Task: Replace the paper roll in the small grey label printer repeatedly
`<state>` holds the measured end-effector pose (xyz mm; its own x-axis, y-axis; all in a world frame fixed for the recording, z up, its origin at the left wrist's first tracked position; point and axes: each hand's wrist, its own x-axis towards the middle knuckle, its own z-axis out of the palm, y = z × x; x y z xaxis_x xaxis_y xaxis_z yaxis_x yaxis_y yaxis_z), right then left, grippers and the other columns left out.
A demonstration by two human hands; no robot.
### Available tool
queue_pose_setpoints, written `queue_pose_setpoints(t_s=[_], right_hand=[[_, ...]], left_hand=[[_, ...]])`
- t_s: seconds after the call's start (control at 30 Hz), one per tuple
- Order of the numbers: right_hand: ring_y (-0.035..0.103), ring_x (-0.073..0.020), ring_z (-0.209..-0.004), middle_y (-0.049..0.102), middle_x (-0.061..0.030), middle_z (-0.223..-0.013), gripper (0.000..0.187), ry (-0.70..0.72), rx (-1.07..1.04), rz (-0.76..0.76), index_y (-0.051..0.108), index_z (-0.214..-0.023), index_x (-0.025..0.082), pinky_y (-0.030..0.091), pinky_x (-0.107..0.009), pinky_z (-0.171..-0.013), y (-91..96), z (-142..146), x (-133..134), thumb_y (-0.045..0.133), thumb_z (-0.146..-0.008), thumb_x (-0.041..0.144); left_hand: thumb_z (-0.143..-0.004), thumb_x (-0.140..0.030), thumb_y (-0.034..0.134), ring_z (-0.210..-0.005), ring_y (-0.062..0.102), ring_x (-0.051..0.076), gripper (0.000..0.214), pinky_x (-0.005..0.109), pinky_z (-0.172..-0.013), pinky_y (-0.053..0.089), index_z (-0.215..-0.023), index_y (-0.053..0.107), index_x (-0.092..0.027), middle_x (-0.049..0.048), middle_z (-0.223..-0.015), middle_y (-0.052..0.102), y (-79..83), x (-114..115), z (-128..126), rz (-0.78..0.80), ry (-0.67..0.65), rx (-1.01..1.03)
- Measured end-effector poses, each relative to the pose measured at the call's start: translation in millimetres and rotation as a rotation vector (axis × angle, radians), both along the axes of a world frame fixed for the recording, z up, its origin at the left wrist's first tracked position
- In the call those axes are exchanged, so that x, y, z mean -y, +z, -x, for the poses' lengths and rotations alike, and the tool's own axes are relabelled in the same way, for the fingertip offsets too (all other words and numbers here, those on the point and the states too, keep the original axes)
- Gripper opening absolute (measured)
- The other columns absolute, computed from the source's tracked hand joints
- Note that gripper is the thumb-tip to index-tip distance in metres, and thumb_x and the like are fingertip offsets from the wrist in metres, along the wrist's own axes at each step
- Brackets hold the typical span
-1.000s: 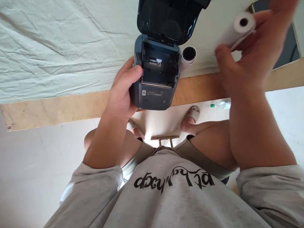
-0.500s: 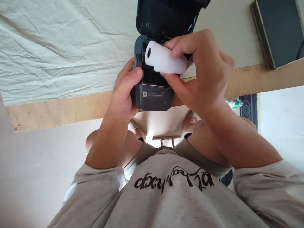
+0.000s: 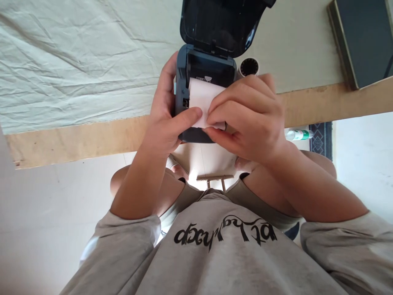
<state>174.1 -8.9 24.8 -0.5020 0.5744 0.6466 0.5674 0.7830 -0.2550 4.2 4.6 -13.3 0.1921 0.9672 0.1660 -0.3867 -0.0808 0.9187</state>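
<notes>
A small dark label printer [image 3: 182,73] is held at the table's front edge, its black lid [image 3: 217,24] swung up and back. My left hand [image 3: 167,110] is closed around the printer's left side, thumb lying on the white paper [image 3: 201,96]. That paper, from the roll, lies in the printer's bay and over its front panel. My right hand [image 3: 251,114] pinches the front end of the paper between thumb and fingers. How the roll sits underneath is hidden by the paper and my right hand.
Behind my right hand stands a white-rimmed round object with a dark inside [image 3: 249,66]. A dark flat slab [image 3: 362,41] lies at the table's right. Wrinkled pale cloth [image 3: 86,61] covers the table behind its wooden edge [image 3: 76,139]. A green-labelled bottle [image 3: 301,135] is below, at right.
The paper roll, tilted in my right hand before, is now down in the printer. My right hand has moved down to the paper's end. My left thumb has shifted onto the paper.
</notes>
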Motion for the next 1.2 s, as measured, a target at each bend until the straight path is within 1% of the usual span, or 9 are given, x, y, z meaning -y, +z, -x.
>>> queue_pose_setpoints(t_s=[0.1, 0.23, 0.33, 0.43, 0.6, 0.77, 0.9, 1.07, 1.2], right_hand=[[0.058, -0.0144, -0.085, 0.065, 0.0033, -0.086, 0.016, -0.007, -0.122, 0.002, 0.055, -0.082, 0.023, 0.044, -0.035, -0.078, 1.9, -10, -6, 0.056, -0.077, 0.038], [0.056, -0.0171, -0.109, 0.059, -0.0038, -0.111, 0.031, -0.207, -0.237, 0.035, 0.049, -0.109, 0.022, 0.047, -0.034, -0.090, 5.3, -24, -22, 0.053, -0.080, 0.032], [0.049, -0.0175, -0.124, 0.049, -0.0076, -0.127, 0.045, -0.109, -0.285, 0.173, 0.037, -0.124, 0.021, 0.046, -0.034, -0.097, 9.1, -26, -29, 0.050, -0.082, 0.029], [0.057, -0.0147, -0.110, 0.056, -0.0048, -0.112, 0.033, -0.026, -0.407, 0.184, 0.045, -0.116, 0.020, 0.048, -0.032, -0.094, 11.6, -23, -28, 0.045, -0.084, 0.027], [0.055, -0.0200, -0.112, 0.065, 0.0022, -0.104, 0.026, -0.131, -0.133, 0.072, 0.055, -0.096, 0.025, 0.044, -0.041, -0.096, 4.7, -19, -17, 0.050, -0.081, 0.045], [0.056, -0.0189, -0.109, 0.060, -0.0009, -0.115, 0.024, -0.166, -0.066, 0.169, 0.053, -0.096, 0.025, 0.042, -0.040, -0.095, 3.1, -10, -9, 0.051, -0.083, 0.045], [0.050, -0.0207, -0.122, 0.056, -0.0012, -0.124, 0.031, -0.183, -0.034, 0.272, 0.048, -0.109, 0.028, 0.040, -0.042, -0.101, 8.9, -7, -7, 0.050, -0.083, 0.046], [0.043, -0.0200, -0.130, 0.055, 0.0002, -0.123, 0.037, -0.167, -0.003, 0.433, 0.043, -0.113, 0.030, 0.033, -0.043, -0.113, 18.8, -7, -6, 0.053, -0.081, 0.046], [0.036, -0.0270, -0.135, 0.054, 0.0003, -0.124, 0.045, -0.227, 0.024, 0.504, 0.043, -0.116, 0.029, 0.029, -0.052, -0.112, 23.6, -7, -3, 0.056, -0.077, 0.050]], left_hand=[[-0.059, -0.031, 0.074, -0.097, 0.060, 0.024, 0.064, 0.033, -0.074, 0.050, -0.118, 0.050, -0.035, 0.0019, -0.112, 0.057, -1.2, 1, 2, -0.013, -0.008, -0.023], [-0.059, -0.029, 0.072, -0.101, 0.060, 0.027, 0.068, 0.035, -0.074, 0.051, -0.123, 0.048, -0.031, 0.0045, -0.118, 0.056, 0.3, 1, 3, -0.011, -0.034, -0.058], [-0.058, -0.030, 0.072, -0.091, 0.062, 0.024, 0.070, 0.032, -0.064, 0.049, -0.124, 0.047, -0.032, 0.0050, -0.120, 0.055, -1.0, 0, 5, -0.009, -0.063, -0.082], [-0.054, -0.032, 0.074, -0.094, 0.060, 0.024, 0.072, 0.032, -0.067, 0.048, -0.121, 0.049, -0.032, 0.0044, -0.117, 0.054, -4.6, -2, 6, -0.030, -0.045, -0.078], [-0.057, -0.032, 0.075, -0.087, 0.058, 0.018, 0.062, 0.031, -0.070, 0.047, -0.115, 0.052, -0.029, 0.0022, -0.102, 0.055, 0.1, 1, 4, 0.015, -0.019, -0.073], [-0.064, -0.039, 0.072, -0.090, 0.059, 0.019, 0.047, 0.031, -0.073, 0.049, -0.107, 0.058, -0.027, 0.0025, -0.101, 0.058, 11.5, 8, -2, 0.025, 0.022, -0.039], [-0.075, -0.039, 0.065, -0.070, 0.058, 0.013, 0.028, 0.026, -0.057, 0.043, -0.097, 0.061, -0.023, 0.0015, -0.081, 0.058, 16.1, 11, -3, 0.150, 0.050, -0.047], [-0.070, -0.039, 0.068, -0.079, 0.061, 0.019, 0.034, 0.031, -0.065, 0.046, -0.100, 0.059, -0.024, 0.0029, -0.084, 0.060, 13.1, 8, -4, 0.131, 0.010, -0.006], [-0.068, -0.038, 0.068, -0.082, 0.061, 0.022, 0.039, 0.035, -0.067, 0.045, -0.103, 0.058, -0.023, 0.0053, -0.089, 0.062, 10.2, 7, -5, 0.100, 0.023, 0.054]])
